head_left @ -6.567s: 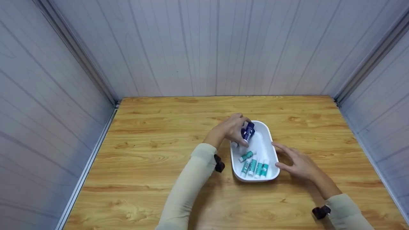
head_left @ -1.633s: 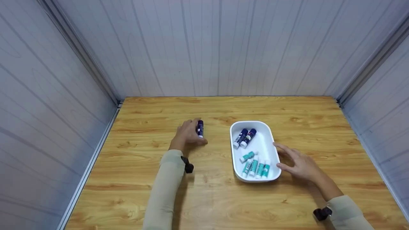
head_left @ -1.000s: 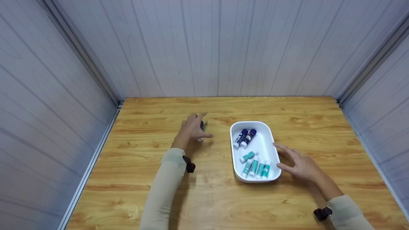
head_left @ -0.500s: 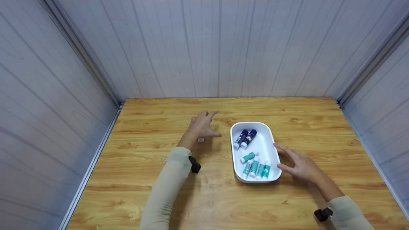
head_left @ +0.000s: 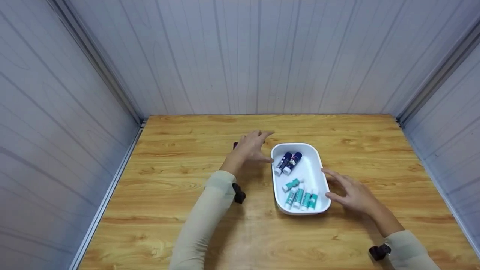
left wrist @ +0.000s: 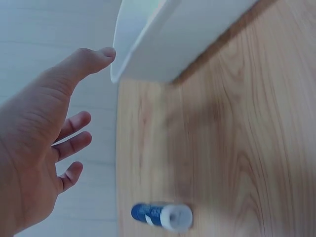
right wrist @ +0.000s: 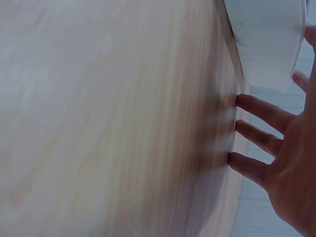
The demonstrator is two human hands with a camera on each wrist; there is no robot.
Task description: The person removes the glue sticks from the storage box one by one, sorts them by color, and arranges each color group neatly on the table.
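Observation:
A white plastic bin (head_left: 310, 167) holds two navy stick tubes (head_left: 292, 163) with white ends, shaped like glue sticks, and several smaller teal-and-white tubes (head_left: 299, 197). My left hand (head_left: 252, 147) holds nothing. Its fingers are spread and its thumb is right at the bin's left rim. Behind that hand lies another navy tube, mostly hidden in the head view; the left wrist view shows this navy tube (left wrist: 153, 214) on the table. My right hand (head_left: 352, 192) rests beside the bin's right side, thumb and index finger at the rim, the other fingertips on the wood.
The wood-grain table (head_left: 172, 187) extends around the bin. Pale panels (head_left: 210, 56) close it in at the back, left and right. A small black wrist camera (head_left: 239, 193) sits on each sleeve cuff.
A navy tube came out of the bin and was set on the table to the left. My left hand let go of it and moved right, back to the bin. The right hand stayed.

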